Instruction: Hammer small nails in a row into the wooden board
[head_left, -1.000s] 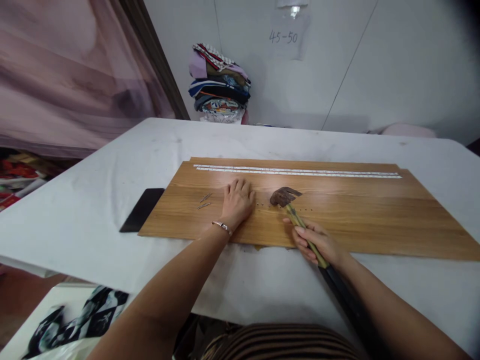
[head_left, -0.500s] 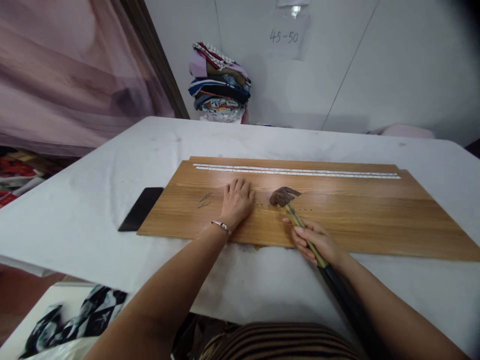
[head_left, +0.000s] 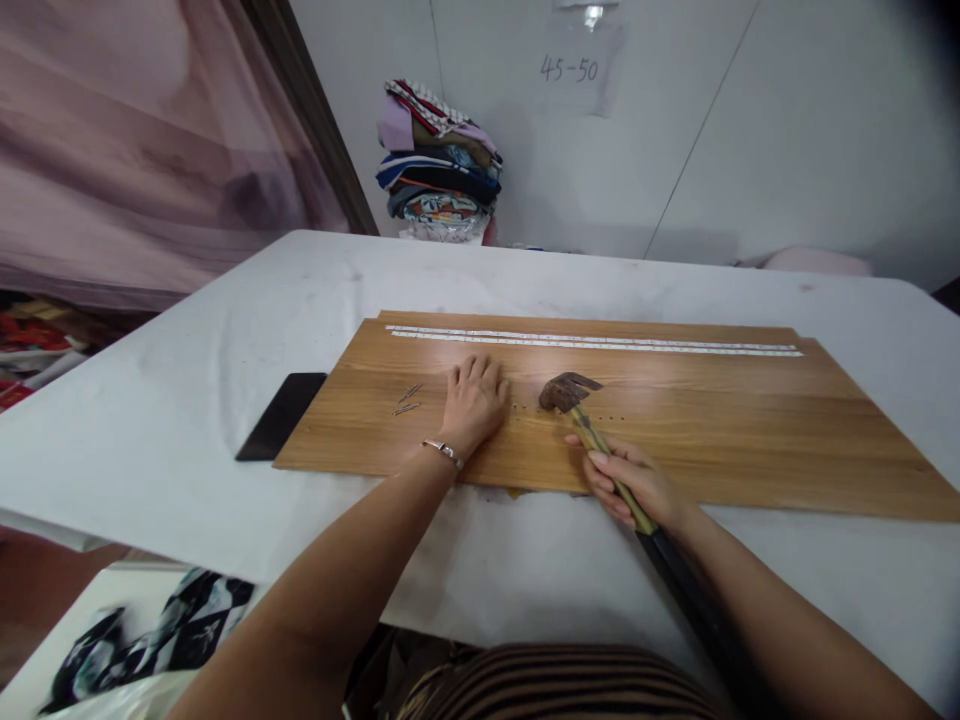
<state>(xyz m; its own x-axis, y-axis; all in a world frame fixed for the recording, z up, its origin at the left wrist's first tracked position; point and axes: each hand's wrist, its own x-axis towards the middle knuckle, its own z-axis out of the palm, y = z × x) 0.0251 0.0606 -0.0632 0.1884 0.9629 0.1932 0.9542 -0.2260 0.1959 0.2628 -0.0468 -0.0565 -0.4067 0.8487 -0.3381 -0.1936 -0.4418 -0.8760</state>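
Observation:
My right hand [head_left: 628, 482] is wrapped round the handle of a claw hammer [head_left: 571, 392] with a rusty head. The head rests on or just over a wooden board [head_left: 750, 440], its claw turned to the right. My left hand [head_left: 475, 402] lies flat on the board, fingers stretched out, holding nothing. Left of it are several loose nails [head_left: 406, 408]. Small dark marks [head_left: 611, 418], perhaps nail heads or holes, run in a row across the board, partly hidden by the hammer head. Two white measuring strips [head_left: 592, 344] lie along the board's far side.
The board lies on a white-covered table [head_left: 172, 390]. A black flat rectangular object [head_left: 281, 417] is at the board's left end. Against the wall stands a stack of folded cloth [head_left: 441, 170]; a pink curtain [head_left: 150, 150] hangs at the left.
The view has shifted very slightly. Both hands and the hammer stay in the same place.

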